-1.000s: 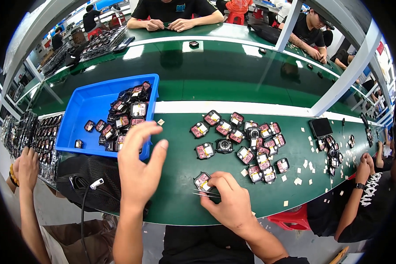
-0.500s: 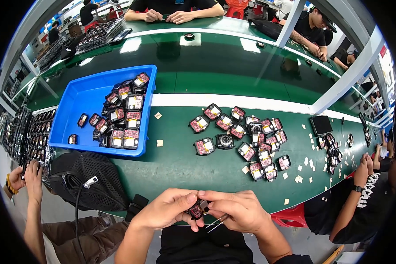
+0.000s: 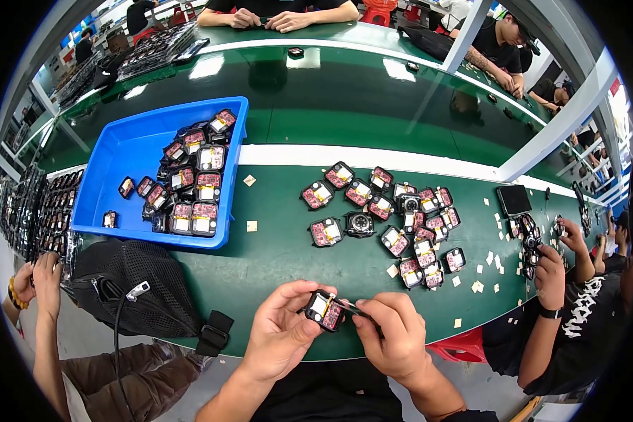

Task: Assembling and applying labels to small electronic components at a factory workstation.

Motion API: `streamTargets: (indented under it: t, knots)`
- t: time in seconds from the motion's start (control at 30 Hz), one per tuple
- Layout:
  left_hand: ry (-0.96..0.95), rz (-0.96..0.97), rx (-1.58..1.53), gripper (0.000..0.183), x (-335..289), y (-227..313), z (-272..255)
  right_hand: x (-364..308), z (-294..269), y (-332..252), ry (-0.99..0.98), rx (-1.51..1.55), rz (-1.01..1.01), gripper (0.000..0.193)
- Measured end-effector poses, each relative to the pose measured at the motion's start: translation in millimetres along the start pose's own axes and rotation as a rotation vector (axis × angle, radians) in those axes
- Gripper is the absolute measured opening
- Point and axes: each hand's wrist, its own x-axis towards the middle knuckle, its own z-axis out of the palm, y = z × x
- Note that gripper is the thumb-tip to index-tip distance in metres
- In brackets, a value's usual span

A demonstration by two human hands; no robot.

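"Where is the case (image 3: 325, 311) sitting?"
"The left hand (image 3: 283, 334) is gripping it by its sides, holding it over the table (image 3: 281, 260) near the front edge."
"And the right hand (image 3: 397, 334)?"
"It is pinching tweezers (image 3: 350, 307), pointing them at the case."
"What is lying beyond?"
"Loose cases (image 3: 424, 251) are lying on the table, and a blue bin (image 3: 112, 172) is holding more, off to the left."

Black clothing (image 3: 316, 394) shows between the bare forearms (image 3: 430, 385) — a small pale fleck (image 3: 359, 392) on it — and a black sleeve (image 3: 469, 416) borders the right one; the hands (image 3: 277, 340) are ungloved.
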Motion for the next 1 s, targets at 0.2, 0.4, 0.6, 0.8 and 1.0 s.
streamTargets:
  t: [0.2, 0.4, 0.6, 0.8, 1.0]
  knots:
    - [0.010, 0.024, 0.037, 0.056, -1.0, -3.9, 0.0, -1.3, 0.2, 3.2, 0.112, -0.176, -0.151, 0.030]
    - [-0.025, 0.032, 0.057, 0.052, -0.6, -5.0, 3.8, -1.9, 0.8, 4.0, 0.118, -0.197, -0.181, 0.030]
    - [-0.036, 0.065, 0.081, 0.050, 0.7, -4.7, 5.1, -0.2, -1.1, 2.6, 0.089, -0.037, -0.066, 0.025]
    - [-0.027, 0.064, 0.098, 0.051, -1.8, -3.4, 4.6, 4.2, -7.6, 4.5, 0.022, 0.037, -0.005, 0.021]
    - [-0.022, 0.071, 0.099, 0.052, -1.7, -3.4, 5.7, 1.4, -5.4, 3.5, 0.029, -0.031, -0.040, 0.024]
